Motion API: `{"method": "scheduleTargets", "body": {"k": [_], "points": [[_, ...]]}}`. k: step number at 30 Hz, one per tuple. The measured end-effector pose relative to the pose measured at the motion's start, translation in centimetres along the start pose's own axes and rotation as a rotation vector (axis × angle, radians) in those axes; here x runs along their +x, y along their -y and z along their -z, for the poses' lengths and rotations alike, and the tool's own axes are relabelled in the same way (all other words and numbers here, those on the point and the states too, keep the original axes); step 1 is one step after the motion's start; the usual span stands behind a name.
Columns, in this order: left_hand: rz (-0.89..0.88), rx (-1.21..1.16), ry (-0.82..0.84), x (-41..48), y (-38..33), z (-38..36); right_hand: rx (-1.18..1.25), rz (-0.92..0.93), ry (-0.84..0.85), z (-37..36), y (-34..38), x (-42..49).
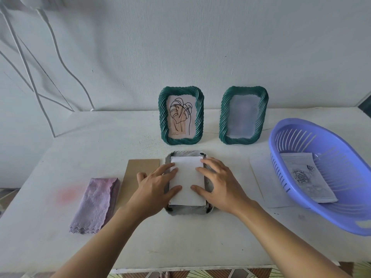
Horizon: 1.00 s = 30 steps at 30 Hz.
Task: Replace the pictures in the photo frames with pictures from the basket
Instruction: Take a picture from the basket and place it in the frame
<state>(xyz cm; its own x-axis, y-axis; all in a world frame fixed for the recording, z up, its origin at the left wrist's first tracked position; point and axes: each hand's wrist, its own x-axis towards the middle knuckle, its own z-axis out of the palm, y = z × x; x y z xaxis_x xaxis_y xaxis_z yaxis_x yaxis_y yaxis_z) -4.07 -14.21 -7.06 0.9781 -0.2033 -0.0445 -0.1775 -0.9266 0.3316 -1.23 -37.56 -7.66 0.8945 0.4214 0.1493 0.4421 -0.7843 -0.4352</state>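
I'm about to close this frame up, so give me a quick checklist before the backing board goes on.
1. Picture lies inside the face-down frame: ok.
2. Left hand and right hand press it flat: ok.
3. Printed side down: cannot tell, only its white back shows.
4. Backing board lies just left of the frame: ok.
5. Corner clips clear of the paper: cannot tell.

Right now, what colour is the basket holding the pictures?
The basket is light purple; the head view shows it.
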Motion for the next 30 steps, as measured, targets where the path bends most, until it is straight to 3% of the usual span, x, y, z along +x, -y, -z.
{"method": "scheduleTargets", "body": {"k": [12, 18, 23, 30], "points": [[0.016, -0.003, -0.105, -0.2, 0.6, 0.6, 0.018, -0.009, 0.006, 0.3, -0.4, 0.1], [0.332, -0.035, -0.393, -1.7, 4.2, 4.3, 0.047, 0.044, -0.169, -0.3, 0.7, 0.8], [0.487, 0.064, -0.209, -3.2, 6.8, 5.4, 0.075, 0.151, -0.249, -1.1, 3.3, 3.1], [0.460, 0.137, -0.073, -4.0, 8.0, 4.6, -0.100, 0.236, 0.035, -3.2, 8.3, 5.7]]}}
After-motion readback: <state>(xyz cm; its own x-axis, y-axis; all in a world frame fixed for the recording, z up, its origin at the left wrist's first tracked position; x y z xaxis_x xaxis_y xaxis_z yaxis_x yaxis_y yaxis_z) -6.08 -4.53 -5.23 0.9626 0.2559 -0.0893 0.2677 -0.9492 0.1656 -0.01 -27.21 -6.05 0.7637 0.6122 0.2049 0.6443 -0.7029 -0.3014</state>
